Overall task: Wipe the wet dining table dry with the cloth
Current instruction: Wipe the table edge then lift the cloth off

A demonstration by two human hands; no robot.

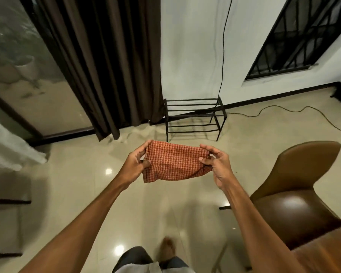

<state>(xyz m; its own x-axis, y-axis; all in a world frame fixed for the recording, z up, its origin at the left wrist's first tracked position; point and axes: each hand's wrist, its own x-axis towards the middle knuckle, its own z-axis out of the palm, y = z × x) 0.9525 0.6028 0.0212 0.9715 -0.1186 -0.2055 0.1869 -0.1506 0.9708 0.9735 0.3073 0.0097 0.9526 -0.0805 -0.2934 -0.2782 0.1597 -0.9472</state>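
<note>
An orange checked cloth (174, 162) hangs folded in the air between my two hands, above the tiled floor. My left hand (136, 163) pinches its left edge with fingers and thumb. My right hand (217, 164) pinches its right edge the same way. A wooden surface (329, 251) fills the bottom right corner; it may be the dining table's edge, though I cannot tell.
A brown leather chair (295, 194) stands at the right. A low black metal rack (195, 119) sits against the far wall beside dark brown curtains (106, 66). A black cable (283, 113) runs along the floor. My foot (166, 248) shows below on the glossy tiles.
</note>
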